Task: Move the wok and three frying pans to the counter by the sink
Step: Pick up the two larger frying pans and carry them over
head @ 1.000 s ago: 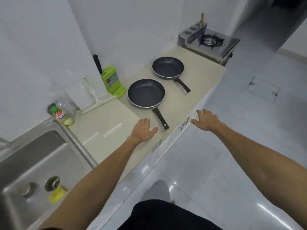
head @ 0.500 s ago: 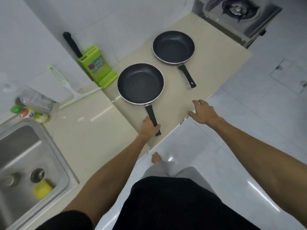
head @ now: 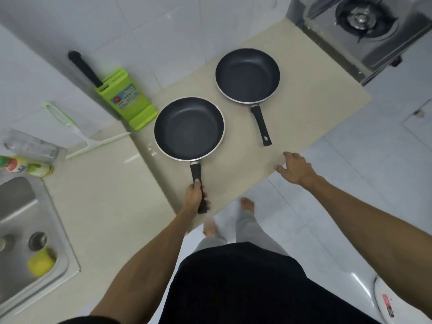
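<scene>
Two black frying pans lie on the beige counter. The nearer pan sits beside the green knife block, and its black handle points toward me. My left hand is shut on that handle. The farther pan rests toward the stove with its handle free. My right hand hovers open at the counter's front edge, just below that handle and apart from it. The lighter counter by the sink lies to the left. No wok or third pan is in view.
A green knife block with a black-handled knife stands against the wall. A squeegee, a bottle and a clear bag lie near the steel sink, which holds a yellow sponge. A gas stove is at the far right.
My left hand has gone from resting flat on the counter to closing around the near pan's handle. The view has swung down and closer; my right hand stays by the counter edge.
</scene>
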Available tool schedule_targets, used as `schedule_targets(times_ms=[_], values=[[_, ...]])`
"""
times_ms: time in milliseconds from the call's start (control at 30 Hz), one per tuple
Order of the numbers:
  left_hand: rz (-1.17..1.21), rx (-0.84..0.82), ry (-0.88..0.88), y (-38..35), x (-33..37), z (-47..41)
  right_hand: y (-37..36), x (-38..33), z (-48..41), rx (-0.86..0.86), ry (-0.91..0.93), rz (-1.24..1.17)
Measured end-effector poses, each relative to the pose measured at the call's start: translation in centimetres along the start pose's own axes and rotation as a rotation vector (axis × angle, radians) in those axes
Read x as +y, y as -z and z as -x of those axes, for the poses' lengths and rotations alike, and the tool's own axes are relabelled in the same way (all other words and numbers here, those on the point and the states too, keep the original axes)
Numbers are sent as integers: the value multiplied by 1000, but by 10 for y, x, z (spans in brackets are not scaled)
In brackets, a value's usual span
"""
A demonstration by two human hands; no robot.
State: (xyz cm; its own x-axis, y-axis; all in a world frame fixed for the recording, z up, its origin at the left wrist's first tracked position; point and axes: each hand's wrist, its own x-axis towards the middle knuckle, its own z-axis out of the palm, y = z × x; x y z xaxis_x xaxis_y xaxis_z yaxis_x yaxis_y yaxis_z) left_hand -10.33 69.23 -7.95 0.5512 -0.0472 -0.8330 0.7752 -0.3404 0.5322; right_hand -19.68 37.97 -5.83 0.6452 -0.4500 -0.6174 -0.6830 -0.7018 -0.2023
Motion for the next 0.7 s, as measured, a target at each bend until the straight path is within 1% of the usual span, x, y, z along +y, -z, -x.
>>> schedule_targets(times_ms=[100, 167, 267, 400, 467, 567, 633, 700], values=[[74, 68, -36, -3, 9, 2, 22, -10, -32, -33, 0, -257], [90, 83, -72, -10, 13, 3, 33, -15, -51, -60, -28, -373], [144, 68, -81, -20, 24, 7, 45, -23, -79, -120, -98, -523], [249, 28, -22, -32, 42, 11, 57, -38, -115, -155, -210, -795], [277, 26, -8, -37, 48, 13, 58, -44, -129, -233, -243, -974], [290, 33, 11, -44, 54, 15, 57, -51, -146, -398, -280, -1186], [308, 28, 31, -47, 54, 15, 53, -57, -155, -460, -283, -1259], [332, 14, 56, -49, 55, 14, 48, -63, -162, -480, -283, -1299]])
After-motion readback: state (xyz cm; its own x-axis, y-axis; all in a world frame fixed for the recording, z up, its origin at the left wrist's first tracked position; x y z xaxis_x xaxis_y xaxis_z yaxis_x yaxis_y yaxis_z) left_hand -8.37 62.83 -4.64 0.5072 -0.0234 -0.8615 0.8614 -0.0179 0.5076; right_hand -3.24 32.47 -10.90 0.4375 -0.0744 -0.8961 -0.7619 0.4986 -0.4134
